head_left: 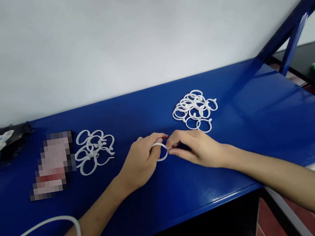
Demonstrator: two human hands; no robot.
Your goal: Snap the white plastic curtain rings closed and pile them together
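Observation:
Near the middle of the table, a white plastic ring (165, 156) is between my two hands. My left hand (140, 162) is closed around the ring's left side, and its fingers hide part of it. My right hand (199, 147) pinches the ring's right end between thumb and fingers. To the left lies a loose pile of white rings (90, 171), some of which show a gap between their ends. A second pile of similar rings (205, 131), looking closed and with small knobs, lies beyond my right hand.
These piles lie on a blue table (160, 213) against a pale wall (133, 38). At the left are a pixelated rectangular object (52, 158) and a black plastic bag (6, 146). A white cable (42, 224) loops across the lower left. A blue metal frame (294, 40) rises at the right.

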